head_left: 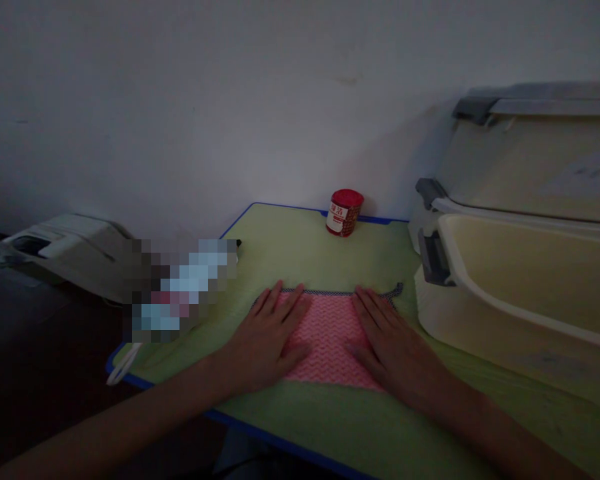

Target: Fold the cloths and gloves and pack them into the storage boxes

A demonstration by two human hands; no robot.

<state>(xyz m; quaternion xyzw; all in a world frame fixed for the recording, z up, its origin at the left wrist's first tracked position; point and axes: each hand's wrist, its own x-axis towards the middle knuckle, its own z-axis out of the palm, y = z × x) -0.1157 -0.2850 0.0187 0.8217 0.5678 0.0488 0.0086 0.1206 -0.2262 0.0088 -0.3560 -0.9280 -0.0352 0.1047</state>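
Observation:
A pink cloth with a wavy texture lies flat on the green table, edged with dark trim along its far side. A dark loop sticks out at its far right corner. My left hand rests flat on the cloth's left part, fingers spread and pointing away from me. On the right part, my right hand also lies flat with its fingers stretched out. Neither hand grasps anything. Between them the cloth's middle shows. Parts of both its side edges are hidden under my hands.
A red lidded can stands at the back of the green table, by the wall. Open beige plastic bins with grey latches take up the right side. A blurred-out light blue item with a white strap lies on the left edge.

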